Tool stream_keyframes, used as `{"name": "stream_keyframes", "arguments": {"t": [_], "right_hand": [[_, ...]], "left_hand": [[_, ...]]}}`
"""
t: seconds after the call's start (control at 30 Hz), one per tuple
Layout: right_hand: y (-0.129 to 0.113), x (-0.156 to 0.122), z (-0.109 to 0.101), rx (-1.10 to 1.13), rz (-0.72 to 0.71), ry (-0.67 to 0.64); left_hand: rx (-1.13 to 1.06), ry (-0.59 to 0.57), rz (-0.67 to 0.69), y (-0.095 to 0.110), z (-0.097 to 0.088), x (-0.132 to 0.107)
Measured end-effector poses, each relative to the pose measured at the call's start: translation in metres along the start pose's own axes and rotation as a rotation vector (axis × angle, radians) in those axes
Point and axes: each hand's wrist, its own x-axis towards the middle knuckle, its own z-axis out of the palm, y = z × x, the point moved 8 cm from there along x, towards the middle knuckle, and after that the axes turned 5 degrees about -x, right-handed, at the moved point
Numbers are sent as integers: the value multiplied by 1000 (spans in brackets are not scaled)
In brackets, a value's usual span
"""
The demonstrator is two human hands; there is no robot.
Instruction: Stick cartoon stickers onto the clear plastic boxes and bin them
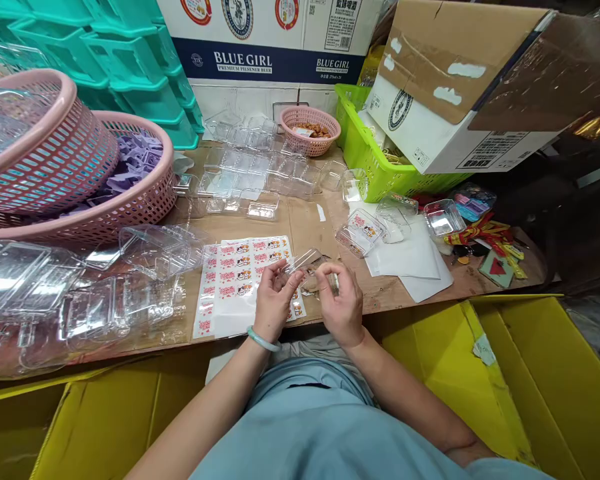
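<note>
Between my hands, just above the table's near edge, is a small clear plastic box (307,261). My left hand (276,297) pinches its left side between thumb and fingers. On the other side, my right hand (341,300) is closed with curled fingers at the box's right edge; the fingertips are partly hidden. Beside my left hand lies a sheet of stickers (237,283) with red lettering and a cartoon animal, part of it bare backing. A closed clear box with such a sticker (363,231) rests beyond my right hand.
Clear plastic boxes (125,300) pile up at left, more at the back. Pink baskets (145,200), one with purple pieces, stand behind them. A small pink basket (310,115), green crate (375,163) and cartons (280,40) line the back. White paper (410,257) lies right.
</note>
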Motion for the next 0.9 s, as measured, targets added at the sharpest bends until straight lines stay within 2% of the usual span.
{"name": "stream_keyframes", "arguments": {"t": [0.1,0.17,0.27,0.43,0.57,0.73,0.9], "right_hand": [[31,6,12,222,247,-61],[39,12,17,258,294,-104],[33,22,17,140,208,-126],[7,25,11,-169,-133,-44],[-6,18,11,-284,-294,-1],[-9,12,7,-259,-307,-1],[6,15,10,-268,-220,7]], "left_hand": [[-1,-3,-12,-2,0,0],[11,-5,3,-1,0,0],[27,-9,21,0,0,-1],[-6,-10,7,-2,0,1],[-7,1,-15,-2,-1,2],[6,-3,-34,-2,-3,2],[2,-4,-34,-1,-2,3]]}}
